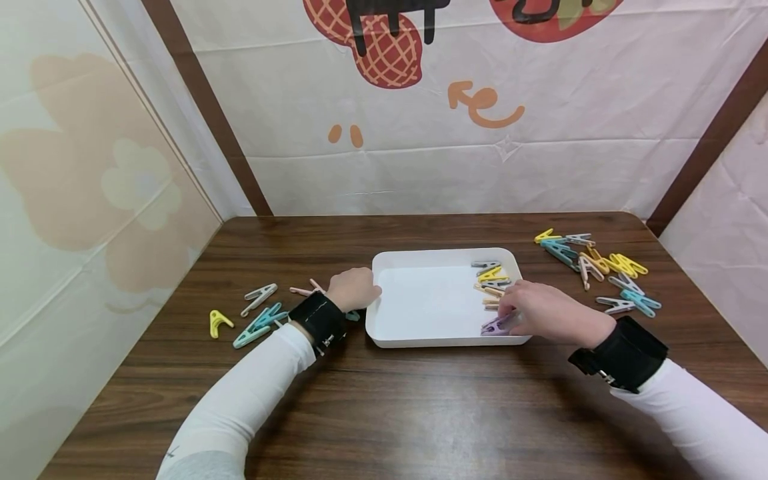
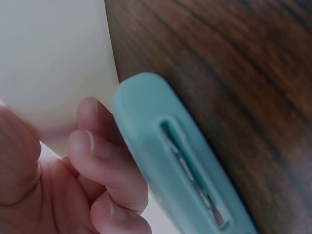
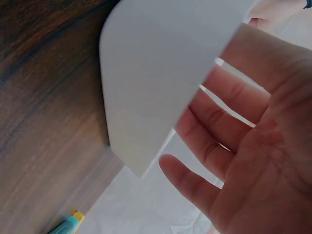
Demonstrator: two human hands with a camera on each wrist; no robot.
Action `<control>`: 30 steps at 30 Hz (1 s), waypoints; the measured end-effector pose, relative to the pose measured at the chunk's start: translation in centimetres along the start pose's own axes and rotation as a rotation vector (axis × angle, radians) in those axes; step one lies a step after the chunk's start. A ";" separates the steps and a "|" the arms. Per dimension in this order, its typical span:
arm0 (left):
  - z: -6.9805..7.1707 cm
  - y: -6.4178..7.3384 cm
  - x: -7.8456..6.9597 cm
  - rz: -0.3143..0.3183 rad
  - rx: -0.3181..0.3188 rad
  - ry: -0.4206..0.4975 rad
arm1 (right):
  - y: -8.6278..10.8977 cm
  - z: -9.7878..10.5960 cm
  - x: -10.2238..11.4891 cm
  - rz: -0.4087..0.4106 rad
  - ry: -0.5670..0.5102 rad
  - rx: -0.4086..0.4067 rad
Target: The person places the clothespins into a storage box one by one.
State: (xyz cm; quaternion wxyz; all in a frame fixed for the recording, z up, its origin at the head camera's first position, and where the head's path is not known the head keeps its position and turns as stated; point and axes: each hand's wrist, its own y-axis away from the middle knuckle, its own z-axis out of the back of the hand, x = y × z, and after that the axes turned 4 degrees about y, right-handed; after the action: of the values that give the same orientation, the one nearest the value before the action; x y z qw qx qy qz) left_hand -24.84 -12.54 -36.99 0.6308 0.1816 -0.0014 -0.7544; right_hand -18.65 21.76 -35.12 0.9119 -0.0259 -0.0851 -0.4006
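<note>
A shallow white tray (image 1: 420,300) stands in the middle of the table. My left hand (image 1: 354,289) grips its left rim, and its curled fingers (image 2: 107,161) show against the tray's outer wall in the left wrist view. Close beside them is a teal clothespin (image 2: 146,112). My right hand (image 1: 547,310) reaches over the right rim and pinches a purple clothespin (image 1: 495,327) at the tray's front right corner. In the right wrist view, the tray wall (image 3: 151,73) hides those fingertips. Behind the purple one, yellow (image 1: 492,274), grey and beige clothespins lie in a column.
Left of the tray lie a yellow clothespin (image 1: 219,323), a grey one (image 1: 259,298), teal ones (image 1: 258,327) and a pink one (image 1: 306,291) partly behind the left hand. Several mixed clothespins (image 1: 591,263) lie loose at the right. A white printed curtain (image 1: 420,180) hangs behind the table.
</note>
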 end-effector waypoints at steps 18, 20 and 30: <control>-0.2 0.0 0.0 -0.009 -0.009 -0.015 | 0.7 0.1 -0.5 -0.093 -0.054 -0.058; -0.2 0.0 0.0 -0.002 -0.010 -0.017 | 1.1 0.7 -0.7 -0.131 -0.065 -0.087; -0.4 -0.3 0.2 -0.005 -0.007 -0.014 | 3.0 2.3 -4.0 -0.298 -0.087 -0.213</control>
State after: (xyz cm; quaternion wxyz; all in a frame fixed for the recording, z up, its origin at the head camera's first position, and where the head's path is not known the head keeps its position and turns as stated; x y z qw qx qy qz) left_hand -25.02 -12.57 -37.43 0.6296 0.1742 -0.0026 -0.7571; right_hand -19.42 26.92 -33.51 0.8300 -0.1266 -0.0846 -0.5366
